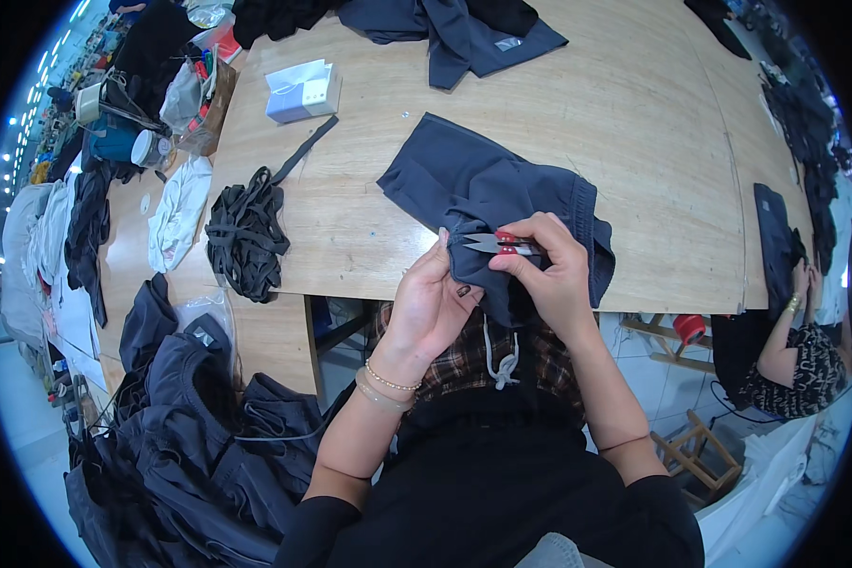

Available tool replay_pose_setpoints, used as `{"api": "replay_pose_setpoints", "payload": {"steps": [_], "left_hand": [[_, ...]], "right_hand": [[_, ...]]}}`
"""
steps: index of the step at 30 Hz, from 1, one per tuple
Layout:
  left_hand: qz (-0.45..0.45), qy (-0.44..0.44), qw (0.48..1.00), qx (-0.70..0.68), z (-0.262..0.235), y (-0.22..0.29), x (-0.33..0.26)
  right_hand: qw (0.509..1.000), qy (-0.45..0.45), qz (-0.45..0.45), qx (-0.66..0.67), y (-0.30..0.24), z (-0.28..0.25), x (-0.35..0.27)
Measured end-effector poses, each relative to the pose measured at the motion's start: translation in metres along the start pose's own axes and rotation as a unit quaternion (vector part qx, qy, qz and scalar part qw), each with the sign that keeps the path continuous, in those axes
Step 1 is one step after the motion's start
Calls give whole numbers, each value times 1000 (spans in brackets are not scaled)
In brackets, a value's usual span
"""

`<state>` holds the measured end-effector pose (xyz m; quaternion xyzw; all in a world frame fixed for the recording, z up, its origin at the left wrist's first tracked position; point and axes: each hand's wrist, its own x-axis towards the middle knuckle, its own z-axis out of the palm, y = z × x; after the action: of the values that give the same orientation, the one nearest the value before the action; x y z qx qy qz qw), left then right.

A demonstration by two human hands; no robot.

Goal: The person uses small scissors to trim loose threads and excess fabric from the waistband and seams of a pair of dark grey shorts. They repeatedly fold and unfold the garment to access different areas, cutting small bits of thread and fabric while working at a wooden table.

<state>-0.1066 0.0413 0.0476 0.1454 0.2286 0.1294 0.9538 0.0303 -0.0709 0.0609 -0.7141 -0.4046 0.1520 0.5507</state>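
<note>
A dark navy garment (pixel 502 180) with a gathered elastic waistband (pixel 582 213) lies over the near edge of the wooden table. My left hand (pixel 428 298) grips a fold of its cloth, the fingers partly hidden behind the fabric. In my right hand (pixel 554 265) is a pair of thread snips (pixel 507 244) with red on the grips. Its pointed blades are apart and aim left, close against the cloth beside my left fingertips. Whether a thread lies between the blades is too small to tell.
Left on the table (pixel 350 227) sit a coiled heap of dark strips (pixel 248 232), a white cloth (pixel 180 213) and a tissue box (pixel 302 92). Dark garments (pixel 194 435) pile at the lower left; another garment (pixel 450 33) lies at the far edge. A person (pixel 795 364) works at the right.
</note>
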Motion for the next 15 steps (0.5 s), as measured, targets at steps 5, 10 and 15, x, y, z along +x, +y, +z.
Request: {"api": "replay_pose_setpoints", "payload": {"steps": [5,10,15], "left_hand": [[1,20,999,28,8,-1,-2],[42,49,996,69,23,-4,-6],[152,71,974,152,21,-5,-5]], "right_hand": [[999,-17,-5,39,-3,4,4],[994,-18,45,100,-1,4,4],[1000,-11,-1,8,-6,-11,8]]}}
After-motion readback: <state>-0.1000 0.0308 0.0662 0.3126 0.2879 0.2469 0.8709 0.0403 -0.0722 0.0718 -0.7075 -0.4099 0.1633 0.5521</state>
